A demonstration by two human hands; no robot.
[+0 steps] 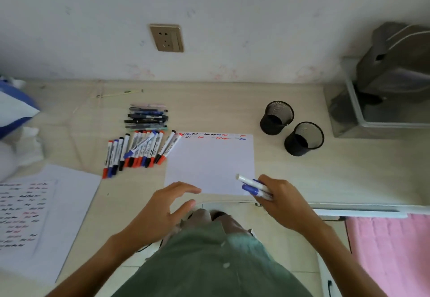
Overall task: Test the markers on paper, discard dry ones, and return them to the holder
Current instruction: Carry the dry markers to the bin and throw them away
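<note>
Black mesh holders (277,117) stand beside paper (210,164), apart from markers (139,150).

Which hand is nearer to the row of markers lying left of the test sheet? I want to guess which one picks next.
The left. The left hand hovers just below the marker row; the right hand sits beyond the sheet's right corner, holding blue markers.

Pale wood-grain desk (290,175), matt. Smooth white paper sheet (209,164) at centre; more paper (69,187) at eight o'clock. Glossy plastic markers (139,150) at ten o'clock. Black metal mesh cups (277,117) at two o'clock. Pink cloth (391,250) at four o'clock, soft. Brass-toned, slightly shiny socket plate (166,38) at twelve o'clock on matt, scuffed wall (232,17).
</note>
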